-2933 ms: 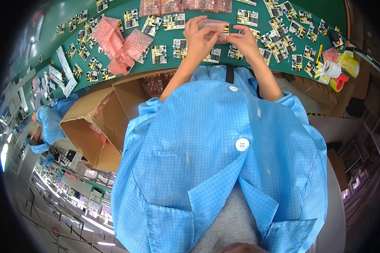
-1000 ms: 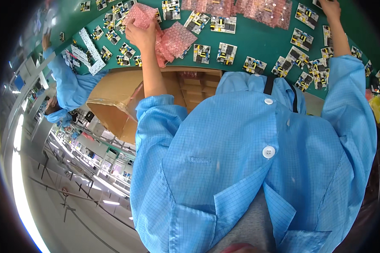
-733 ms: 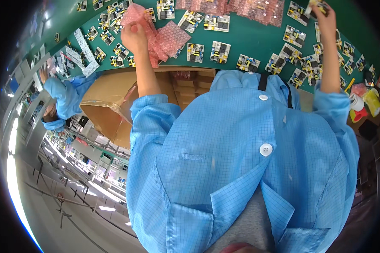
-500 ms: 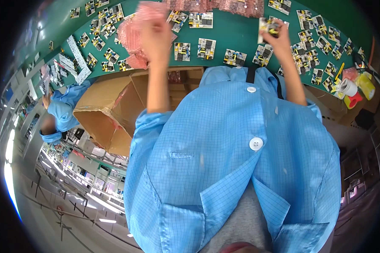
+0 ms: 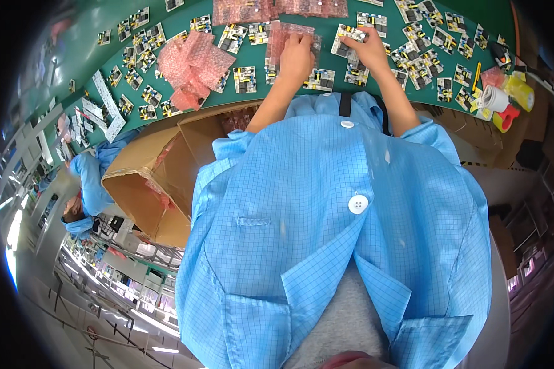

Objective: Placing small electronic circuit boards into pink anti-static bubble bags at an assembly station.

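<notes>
My left hand (image 5: 297, 60) has its fingers closed on the upper part of a pink bubble-wrap bag (image 5: 279, 38), which lies over circuit boards on the green table. To the right, my right hand (image 5: 372, 51) grips the edge of a circuit board (image 5: 347, 38) with black, white and yellow parts, tilted a little above the table. Bag and board are apart, with a small gap between them. A loose heap of pink bubble-wrap bags (image 5: 194, 64) lies left of my left hand. Just below the hands sits another circuit board (image 5: 319, 80).
Filled pink bubble-wrap bags (image 5: 246, 11) line the far side. Many circuit boards (image 5: 418, 64) cover the table (image 5: 341, 11) on both sides. A white roll (image 5: 493, 98) and a yellow pen (image 5: 477, 75) are at the right. An open cardboard box (image 5: 144, 163) stands at left, near a co-worker (image 5: 95, 178).
My left hand has moved right from the heap, bringing a bubble-wrap bag down before me. My right hand has brought its circuit board left, toward the bag, and turned it flatter.
</notes>
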A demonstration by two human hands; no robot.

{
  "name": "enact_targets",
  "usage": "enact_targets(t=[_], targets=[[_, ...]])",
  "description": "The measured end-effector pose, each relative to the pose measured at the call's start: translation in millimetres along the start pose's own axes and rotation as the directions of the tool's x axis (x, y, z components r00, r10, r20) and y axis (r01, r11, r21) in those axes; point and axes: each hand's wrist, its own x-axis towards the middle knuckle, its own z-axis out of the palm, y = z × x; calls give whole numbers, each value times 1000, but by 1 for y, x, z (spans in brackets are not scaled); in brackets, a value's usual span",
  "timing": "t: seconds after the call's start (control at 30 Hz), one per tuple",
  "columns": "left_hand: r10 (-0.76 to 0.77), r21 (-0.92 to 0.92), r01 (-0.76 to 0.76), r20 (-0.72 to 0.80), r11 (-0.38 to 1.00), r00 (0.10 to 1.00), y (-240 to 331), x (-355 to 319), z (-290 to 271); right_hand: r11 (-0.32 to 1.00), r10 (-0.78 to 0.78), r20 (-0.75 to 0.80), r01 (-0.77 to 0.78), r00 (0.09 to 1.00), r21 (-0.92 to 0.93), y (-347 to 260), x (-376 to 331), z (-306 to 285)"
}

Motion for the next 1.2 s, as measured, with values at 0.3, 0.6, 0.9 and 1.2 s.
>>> enact_targets(t=[0.3, 0.6, 0.9, 1.2], targets=[[-88, 51, 88, 1, 995, 996, -2, 11, 0, 994, 40, -77, -31, 996, 105, 30, -1, 3], [-111, -161, 89, -134, 983, 985, -21, 20, 12, 1000, 6, 186, -6, 983, 4, 25, -12, -19], [-69, 28, 69, -6, 997, 998, -9, 13, 0, 1000, 3, 282, -9, 960, 20, 31, -17, -30], [-32, 38, 33, -25, 999, 999, -17, 8, -3, 990, 21, 280, -59, 960, 131, 27, -16, -25]])
